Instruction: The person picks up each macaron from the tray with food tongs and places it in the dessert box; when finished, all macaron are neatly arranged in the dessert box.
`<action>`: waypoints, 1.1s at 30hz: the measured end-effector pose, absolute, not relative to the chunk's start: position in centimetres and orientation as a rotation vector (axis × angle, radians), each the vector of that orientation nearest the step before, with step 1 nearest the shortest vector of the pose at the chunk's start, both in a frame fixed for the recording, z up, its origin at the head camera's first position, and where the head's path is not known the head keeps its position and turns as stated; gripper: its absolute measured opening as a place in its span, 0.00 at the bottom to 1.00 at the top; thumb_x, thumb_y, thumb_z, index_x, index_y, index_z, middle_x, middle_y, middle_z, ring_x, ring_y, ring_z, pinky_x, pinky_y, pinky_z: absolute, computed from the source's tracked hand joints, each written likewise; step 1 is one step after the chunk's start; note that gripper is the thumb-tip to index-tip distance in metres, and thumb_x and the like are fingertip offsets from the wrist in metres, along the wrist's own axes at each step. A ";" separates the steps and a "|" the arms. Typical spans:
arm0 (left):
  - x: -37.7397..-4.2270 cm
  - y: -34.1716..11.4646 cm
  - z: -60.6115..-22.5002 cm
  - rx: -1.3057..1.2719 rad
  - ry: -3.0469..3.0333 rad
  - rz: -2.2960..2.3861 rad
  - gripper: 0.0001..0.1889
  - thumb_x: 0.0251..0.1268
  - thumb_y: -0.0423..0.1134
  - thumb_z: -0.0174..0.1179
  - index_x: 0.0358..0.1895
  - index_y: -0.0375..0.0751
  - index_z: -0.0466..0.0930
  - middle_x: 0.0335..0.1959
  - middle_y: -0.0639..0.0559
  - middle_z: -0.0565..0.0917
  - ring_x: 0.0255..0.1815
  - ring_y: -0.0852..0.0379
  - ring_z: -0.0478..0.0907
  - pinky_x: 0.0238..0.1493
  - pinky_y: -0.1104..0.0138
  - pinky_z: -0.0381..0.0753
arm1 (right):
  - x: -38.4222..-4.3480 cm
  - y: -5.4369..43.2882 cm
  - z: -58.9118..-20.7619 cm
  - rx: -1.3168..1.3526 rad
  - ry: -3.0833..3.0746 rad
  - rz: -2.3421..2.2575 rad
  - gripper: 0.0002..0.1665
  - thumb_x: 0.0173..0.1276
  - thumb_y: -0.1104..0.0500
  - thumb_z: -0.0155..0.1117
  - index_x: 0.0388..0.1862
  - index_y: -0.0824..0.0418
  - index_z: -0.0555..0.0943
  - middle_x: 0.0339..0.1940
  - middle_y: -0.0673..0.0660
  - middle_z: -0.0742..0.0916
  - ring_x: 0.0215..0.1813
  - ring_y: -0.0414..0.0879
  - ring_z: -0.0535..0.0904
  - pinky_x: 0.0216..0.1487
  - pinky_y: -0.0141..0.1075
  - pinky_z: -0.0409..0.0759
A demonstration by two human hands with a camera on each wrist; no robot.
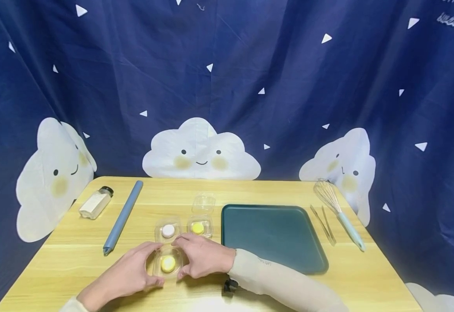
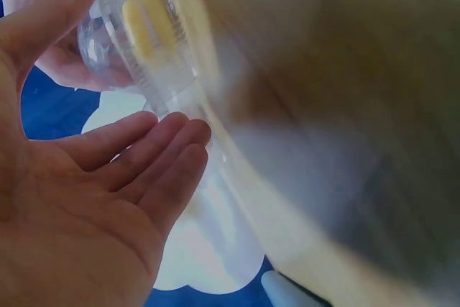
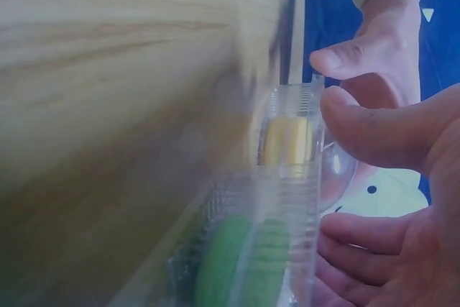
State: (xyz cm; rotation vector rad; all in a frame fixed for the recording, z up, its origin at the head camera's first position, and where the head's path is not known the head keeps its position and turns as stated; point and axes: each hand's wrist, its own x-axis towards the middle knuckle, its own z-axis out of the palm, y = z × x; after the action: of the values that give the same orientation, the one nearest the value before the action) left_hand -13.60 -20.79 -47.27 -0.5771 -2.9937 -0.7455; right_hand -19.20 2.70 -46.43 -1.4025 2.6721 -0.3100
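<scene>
In the head view, a clear plastic box (image 1: 157, 265) holding a yellow macaron (image 1: 168, 264) sits near the table's front edge. A clear domed lid (image 3: 338, 177) shows over it in the right wrist view. My left hand (image 1: 131, 268) is at the box's left side, thumb and fingers spread, fingertips by the rim. On the opposite side, my right hand (image 1: 205, 255) touches the edge with thumb and fingertips. Behind stand a box with a pale pink macaron (image 1: 168, 231) and an open-lidded box with a yellow-looking macaron (image 1: 197, 228). A green macaron (image 3: 241, 264) appears boxed in the right wrist view.
A dark green tray (image 1: 269, 238) lies right of the boxes. Beyond it are tongs (image 1: 324, 225) and a whisk (image 1: 340, 212). At the left lie a blue rolling pin (image 1: 123, 216) and a black-capped jar (image 1: 96, 203) with white contents. A patterned curtain (image 1: 227, 86) hangs behind.
</scene>
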 end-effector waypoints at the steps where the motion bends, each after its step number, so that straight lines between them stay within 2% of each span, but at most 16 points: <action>1: -13.6 -20.8 -47.1 -0.551 -2.998 -0.738 0.48 0.39 0.62 0.79 0.64 0.37 0.77 0.60 0.47 0.83 0.60 0.44 0.82 0.62 0.48 0.83 | -19.3 2.8 -46.4 -1.399 2.672 -0.324 0.43 0.62 0.39 0.73 0.71 0.56 0.71 0.67 0.48 0.79 0.67 0.38 0.76 0.69 0.26 0.75; 6: -14.2 -21.1 -45.7 -0.471 -2.961 -0.741 0.46 0.42 0.64 0.77 0.63 0.38 0.78 0.59 0.45 0.84 0.55 0.45 0.85 0.54 0.49 0.87 | -19.7 3.2 -45.9 -1.366 2.670 -0.482 0.45 0.62 0.44 0.75 0.74 0.55 0.67 0.69 0.51 0.78 0.69 0.40 0.75 0.71 0.29 0.75; 9: -14.9 -21.3 -44.8 -0.454 -2.867 -0.790 0.44 0.44 0.61 0.78 0.64 0.40 0.77 0.58 0.44 0.85 0.53 0.43 0.85 0.51 0.48 0.87 | -20.1 3.5 -45.4 -1.373 2.678 -0.638 0.46 0.63 0.46 0.75 0.75 0.54 0.65 0.69 0.51 0.78 0.69 0.42 0.75 0.71 0.32 0.76; 13: -16.2 -21.7 -43.9 -0.510 -2.692 -0.924 0.46 0.42 0.52 0.82 0.67 0.40 0.73 0.62 0.41 0.82 0.60 0.35 0.80 0.59 0.39 0.81 | -20.7 3.7 -44.8 -1.402 2.657 -0.958 0.49 0.61 0.49 0.77 0.76 0.55 0.62 0.72 0.54 0.76 0.70 0.47 0.76 0.70 0.35 0.78; 14: -16.6 -21.9 -43.7 -0.532 -2.659 -0.965 0.48 0.42 0.50 0.83 0.69 0.40 0.71 0.65 0.41 0.80 0.63 0.35 0.77 0.62 0.41 0.79 | -20.9 3.8 -44.7 -1.410 2.648 -1.044 0.50 0.60 0.51 0.78 0.77 0.56 0.62 0.73 0.55 0.76 0.70 0.48 0.76 0.70 0.35 0.78; 17: -17.9 -22.2 -43.1 -0.598 -2.574 -1.108 0.53 0.43 0.45 0.83 0.76 0.44 0.64 0.71 0.42 0.74 0.69 0.38 0.72 0.74 0.62 0.72 | -21.6 4.2 -44.2 -1.398 2.611 -1.299 0.53 0.59 0.56 0.79 0.79 0.56 0.59 0.76 0.57 0.73 0.73 0.50 0.73 0.74 0.36 0.75; 20: -19.5 -22.3 -42.5 -0.651 -2.509 -1.194 0.56 0.44 0.41 0.82 0.79 0.50 0.58 0.74 0.42 0.71 0.74 0.53 0.68 0.72 0.86 0.60 | -22.6 4.7 -43.6 -1.378 2.569 -1.510 0.56 0.57 0.60 0.80 0.80 0.57 0.58 0.78 0.58 0.71 0.77 0.50 0.69 0.78 0.37 0.70; 21: -20.0 -22.3 -42.3 -0.674 -2.486 -1.222 0.56 0.45 0.40 0.82 0.80 0.51 0.57 0.75 0.42 0.70 0.74 0.58 0.67 0.70 0.90 0.57 | -22.9 4.9 -43.5 -1.371 2.546 -1.572 0.57 0.56 0.62 0.80 0.80 0.57 0.58 0.79 0.58 0.70 0.78 0.51 0.68 0.79 0.38 0.69; 24: -21.8 -22.0 -41.7 -0.741 -2.439 -1.249 0.55 0.46 0.37 0.81 0.79 0.48 0.58 0.74 0.40 0.70 0.74 0.64 0.66 0.72 0.88 0.57 | -24.3 5.6 -42.8 -1.317 2.473 -1.734 0.60 0.53 0.64 0.81 0.81 0.56 0.58 0.80 0.56 0.68 0.80 0.51 0.65 0.81 0.38 0.65; 27: -23.6 -21.4 -41.0 -0.771 -2.453 -1.249 0.52 0.47 0.38 0.81 0.78 0.45 0.60 0.74 0.39 0.70 0.76 0.53 0.67 0.75 0.84 0.59 | -25.8 6.2 -42.3 -1.253 2.425 -1.848 0.60 0.54 0.67 0.80 0.81 0.56 0.57 0.81 0.56 0.67 0.81 0.52 0.63 0.82 0.39 0.64; 30: -25.4 -20.9 -40.7 -0.760 -2.512 -1.241 0.52 0.49 0.41 0.80 0.78 0.42 0.60 0.76 0.40 0.69 0.76 0.42 0.66 0.79 0.70 0.63 | -27.3 6.6 -42.2 -1.202 2.452 -1.894 0.59 0.55 0.69 0.78 0.81 0.59 0.56 0.81 0.59 0.65 0.82 0.55 0.61 0.82 0.42 0.63; 33: -27.2 -20.4 -40.7 -0.728 -2.593 -1.247 0.53 0.50 0.45 0.80 0.79 0.42 0.57 0.78 0.41 0.65 0.78 0.38 0.64 0.79 0.52 0.64 | -28.6 7.2 -42.2 -1.114 2.522 -1.887 0.59 0.57 0.69 0.77 0.82 0.62 0.53 0.82 0.61 0.63 0.83 0.55 0.59 0.83 0.44 0.61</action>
State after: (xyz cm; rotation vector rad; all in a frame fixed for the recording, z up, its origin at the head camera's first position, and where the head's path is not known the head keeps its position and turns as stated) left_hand -27.15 -20.43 -40.73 -0.7283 -2.5929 -1.2475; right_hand -28.62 7.21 -42.17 -1.1136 2.5225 -1.8870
